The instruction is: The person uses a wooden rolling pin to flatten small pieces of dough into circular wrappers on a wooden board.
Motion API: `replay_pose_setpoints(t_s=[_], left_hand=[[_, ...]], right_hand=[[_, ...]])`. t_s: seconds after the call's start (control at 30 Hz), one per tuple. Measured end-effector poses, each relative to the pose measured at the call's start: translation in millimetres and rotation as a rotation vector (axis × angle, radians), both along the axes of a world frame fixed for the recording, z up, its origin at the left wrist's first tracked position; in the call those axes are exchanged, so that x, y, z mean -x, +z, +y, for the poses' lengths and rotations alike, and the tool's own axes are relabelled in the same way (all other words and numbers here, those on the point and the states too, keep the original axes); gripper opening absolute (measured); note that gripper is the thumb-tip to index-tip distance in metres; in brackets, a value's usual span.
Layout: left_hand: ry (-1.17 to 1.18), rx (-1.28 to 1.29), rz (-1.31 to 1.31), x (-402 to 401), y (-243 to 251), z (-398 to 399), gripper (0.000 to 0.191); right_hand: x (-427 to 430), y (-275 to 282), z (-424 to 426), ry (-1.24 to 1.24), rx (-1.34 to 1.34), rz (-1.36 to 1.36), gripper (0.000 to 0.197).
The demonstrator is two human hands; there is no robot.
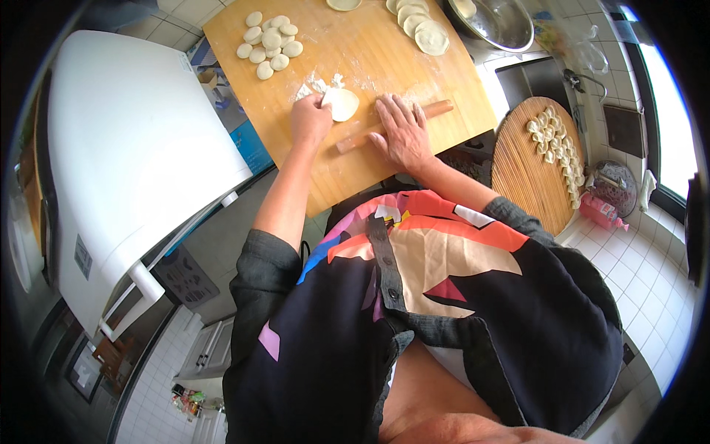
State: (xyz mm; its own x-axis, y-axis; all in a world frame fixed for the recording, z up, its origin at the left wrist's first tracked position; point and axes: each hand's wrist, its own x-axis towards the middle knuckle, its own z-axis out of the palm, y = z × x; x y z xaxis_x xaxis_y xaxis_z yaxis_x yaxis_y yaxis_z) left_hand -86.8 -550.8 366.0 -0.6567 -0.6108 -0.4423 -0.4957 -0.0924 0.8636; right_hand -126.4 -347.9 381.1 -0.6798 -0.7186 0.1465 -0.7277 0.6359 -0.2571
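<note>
Between the thumb and fingers of my left hand (312,123) is the edge of a round, thin dough wrapper (342,105), lying over the wooden board (383,61). My right hand (403,133) rests across a wooden rolling pin (355,142), its palm covering the middle and its fingers stretched over it. The pin lies at a slant, both ends showing. Loose white flour (319,85) is scattered just beyond the wrapper. Small flattened dough pieces (271,40) are grouped at the board's far left. Overlapping rolled wrappers (431,39) lie at the far right.
To the right, a round slatted tray (521,172) carries rows of folded dumplings (549,133). A metal bowl (507,28) stands beyond the board, near a sink (535,77) with a faucet (588,83). A white chest-like appliance (144,150) flanks the left side. A pink bottle (599,211) is near the tray.
</note>
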Motion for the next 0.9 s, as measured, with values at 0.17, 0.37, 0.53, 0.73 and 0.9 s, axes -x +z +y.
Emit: replay_pose_setpoints(t_s=[0.17, 0.37, 0.53, 0.73, 0.9], left_hand=[[-0.411, 0.521, -0.203, 29.7, 41.2, 14.7, 0.018], [-0.271, 0.459, -0.188, 32.2, 32.1, -7.3, 0.015], [-0.022, 0.110, -0.020, -8.1, -7.4, -2.6, 0.015], [-0.402, 0.637, -0.194, 36.8, 34.7, -1.6, 0.017], [-0.277, 0.415, -0.225, 28.1, 23.7, -19.1, 0.018]], right_hand=[[71.5, 5.9, -78.6, -0.097, 0.085, -0.014, 0.054], [46.5, 1.4, -63.2, -0.044, -0.017, 0.014, 0.056], [-2.3, -0.4, -12.6, -0.002, -0.049, -0.044, 0.061], [77.1, 4.2, -96.7, -0.133, 0.072, 0.009, 0.056], [23.4, 0.5, -44.9, -0.047, -0.071, -0.040, 0.059]])
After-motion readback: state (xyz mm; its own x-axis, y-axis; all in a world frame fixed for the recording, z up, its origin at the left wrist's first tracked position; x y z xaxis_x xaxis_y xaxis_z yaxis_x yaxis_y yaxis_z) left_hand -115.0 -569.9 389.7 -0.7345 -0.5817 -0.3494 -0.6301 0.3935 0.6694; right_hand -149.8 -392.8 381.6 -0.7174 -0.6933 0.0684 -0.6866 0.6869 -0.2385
